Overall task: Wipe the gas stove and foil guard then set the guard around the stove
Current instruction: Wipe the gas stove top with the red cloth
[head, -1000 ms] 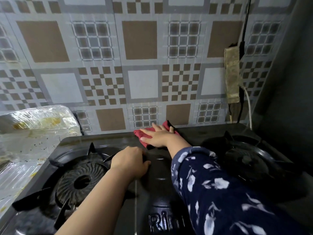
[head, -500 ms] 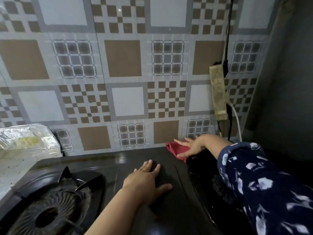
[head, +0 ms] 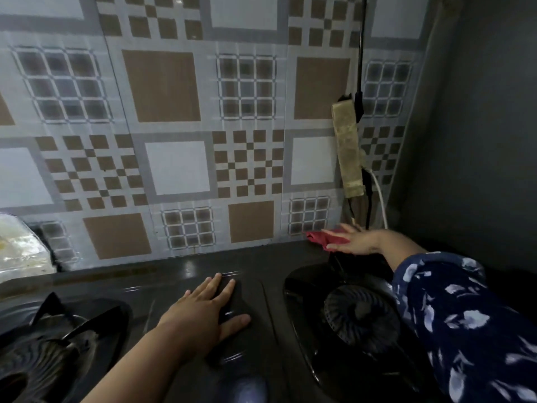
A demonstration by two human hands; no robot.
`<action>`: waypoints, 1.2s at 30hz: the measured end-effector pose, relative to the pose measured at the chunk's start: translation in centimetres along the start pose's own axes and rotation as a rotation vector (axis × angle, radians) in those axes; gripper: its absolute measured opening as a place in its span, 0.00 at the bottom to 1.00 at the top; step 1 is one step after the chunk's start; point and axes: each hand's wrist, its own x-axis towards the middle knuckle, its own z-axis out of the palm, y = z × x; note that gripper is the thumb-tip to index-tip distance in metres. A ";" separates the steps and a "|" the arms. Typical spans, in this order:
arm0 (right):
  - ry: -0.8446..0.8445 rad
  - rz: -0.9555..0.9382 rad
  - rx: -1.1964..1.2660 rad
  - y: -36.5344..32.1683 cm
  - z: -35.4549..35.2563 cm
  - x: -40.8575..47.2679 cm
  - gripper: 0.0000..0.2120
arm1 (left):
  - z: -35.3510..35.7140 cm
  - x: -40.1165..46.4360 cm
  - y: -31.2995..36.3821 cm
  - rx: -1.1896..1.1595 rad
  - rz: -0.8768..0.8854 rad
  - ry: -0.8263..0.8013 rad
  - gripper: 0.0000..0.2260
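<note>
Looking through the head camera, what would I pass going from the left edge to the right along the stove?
Crinkled foil guard → left burner → left hand flat on the stove top → red cloth under the right hand → floral sleeve.

home kitchen, gas stove [head: 180, 283]; tiled wall [head: 174, 117]

1. One head-worn, wide-angle view looked forward and down from close above the black gas stove [head: 261, 274].
2. It faced the patterned tiled wall [head: 174, 117], which filled the upper half and bowed with lens distortion.
3. The left hand [head: 203, 312] sat near the lower centre, the right hand [head: 357, 241] at the stove's far right.
4. Both burners were cut by the frame edges; the foil guard [head: 17, 251] showed only at the left margin.
</note>
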 end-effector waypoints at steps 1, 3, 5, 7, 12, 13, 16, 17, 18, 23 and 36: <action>0.023 0.006 0.026 0.7 0.3 -0.2 0.31 | 0.1 0.0 -0.1 0.002 0.001 -0.001 0.46; 0.066 0.025 0.074 1.9 0.9 -0.7 0.30 | 0.1 0.0 0.0 0.007 0.004 -0.010 0.53; 0.115 0.037 0.142 3.4 1.6 -0.6 0.30 | 0.2 0.0 0.0 0.002 0.002 -0.013 0.51; 0.110 0.028 0.249 4.5 1.8 -1.4 0.29 | 0.4 0.1 0.0 -0.006 0.000 0.001 0.47; 0.025 0.037 0.732 5.7 2.2 -6.5 0.23 | 0.6 0.2 0.1 0.016 0.011 0.036 0.35; 0.036 0.042 0.807 5.6 2.7 -7.6 0.21 | 0.7 0.2 0.0 0.018 0.013 0.044 0.35; 0.100 0.099 0.865 6.4 4.6 -8.6 0.23 | 0.7 0.4 -0.2 0.023 0.016 0.055 0.35; 0.124 0.143 0.910 6.6 5.1 -9.0 0.21 | 0.7 0.4 -0.2 0.024 0.018 0.052 0.35; 0.129 0.176 0.927 7.2 5.5 -9.3 0.22 | 0.7 0.4 -0.2 0.023 0.019 0.049 0.35; 0.112 0.256 0.833 8.1 7.0 -13.0 0.21 | 0.6 0.9 -0.2 0.020 0.015 0.040 0.35; 0.243 0.274 0.718 6.8 10.8 -22.0 0.23 | 0.6 1.5 -0.1 0.046 -0.004 0.040 0.36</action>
